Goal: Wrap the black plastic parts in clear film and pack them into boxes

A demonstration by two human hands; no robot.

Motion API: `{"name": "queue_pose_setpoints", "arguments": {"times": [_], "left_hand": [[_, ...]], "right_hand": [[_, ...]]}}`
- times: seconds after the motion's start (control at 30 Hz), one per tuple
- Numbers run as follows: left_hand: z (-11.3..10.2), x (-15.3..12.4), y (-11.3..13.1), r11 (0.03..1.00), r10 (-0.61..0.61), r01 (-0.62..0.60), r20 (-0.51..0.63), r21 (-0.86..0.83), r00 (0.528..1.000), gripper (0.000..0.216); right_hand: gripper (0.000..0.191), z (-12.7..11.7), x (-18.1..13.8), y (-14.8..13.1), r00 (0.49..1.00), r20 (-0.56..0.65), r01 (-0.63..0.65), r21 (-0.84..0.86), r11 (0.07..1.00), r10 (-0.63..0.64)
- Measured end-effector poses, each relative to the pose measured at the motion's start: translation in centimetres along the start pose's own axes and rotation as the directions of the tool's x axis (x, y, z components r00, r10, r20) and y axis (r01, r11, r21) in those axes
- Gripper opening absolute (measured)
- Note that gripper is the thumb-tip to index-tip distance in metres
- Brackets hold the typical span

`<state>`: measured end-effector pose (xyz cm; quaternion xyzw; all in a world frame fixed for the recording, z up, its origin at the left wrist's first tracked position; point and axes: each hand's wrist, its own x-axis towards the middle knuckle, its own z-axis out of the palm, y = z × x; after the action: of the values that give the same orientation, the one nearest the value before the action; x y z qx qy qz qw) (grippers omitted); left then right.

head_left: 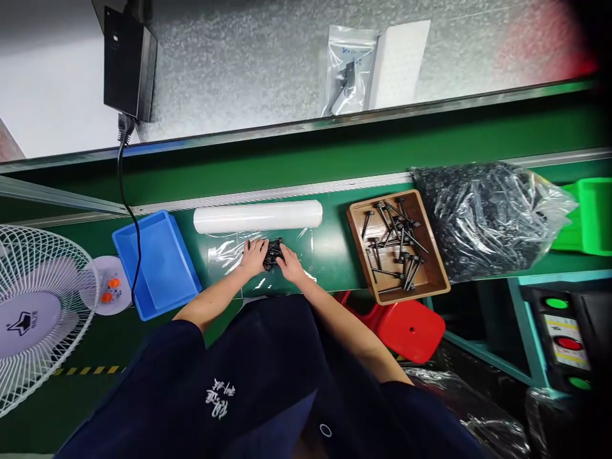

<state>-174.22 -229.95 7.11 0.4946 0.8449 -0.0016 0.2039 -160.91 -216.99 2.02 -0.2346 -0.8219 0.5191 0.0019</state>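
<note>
A small bundle of black parts lies on a sheet of clear plastic film at the middle of the bench. From the left, my left hand presses against the bundle with its fingers curled over it. My right hand holds the opposite side, thumb and fingers close against the parts. Just behind both hands lies a roll of clear film, and the sheet stretches from it toward my body. The exact shape of the bundled pieces is partly hidden by my fingers.
To the right, a brown bin contains several long thin black parts, beside a large plastic bag and a green bin. A blue bin, a hanging black cable and a fan are at left. A red stool stands below.
</note>
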Motion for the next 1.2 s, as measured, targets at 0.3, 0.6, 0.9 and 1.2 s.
{"name": "queue_pose_setpoints", "arguments": {"times": [0.3, 0.6, 0.9, 1.2], "left_hand": [[-1.0, 0.5, -1.2, 0.986, 0.127, -0.131, 0.051, 0.098, 0.991, 0.078], [-0.4, 0.7, -0.8, 0.983, 0.056, -0.057, 0.011, 0.176, 0.998, 0.096], [-0.7, 1.0, -0.5, 0.967, 0.036, -0.046, 0.041, 0.252, 0.998, 0.099], [-2.7, 2.3, 1.0, 0.954, 0.021, -0.062, 0.141, 0.292, 0.990, 0.074]], "right_hand": [[0.063, -5.4, -2.8, 1.2, 0.908, -0.332, -0.195, 0.206, 0.959, 0.255], [0.053, -18.9, -11.4, 7.8, 0.633, -0.645, -0.296, 0.311, 0.903, 0.429], [0.060, -27.5, -12.8, 14.0, 0.390, -0.639, -0.824, 0.081, 0.562, 0.663], [0.040, -30.7, -9.9, 14.4, 0.440, -0.529, -0.863, -0.024, 0.505, 0.726]]}}
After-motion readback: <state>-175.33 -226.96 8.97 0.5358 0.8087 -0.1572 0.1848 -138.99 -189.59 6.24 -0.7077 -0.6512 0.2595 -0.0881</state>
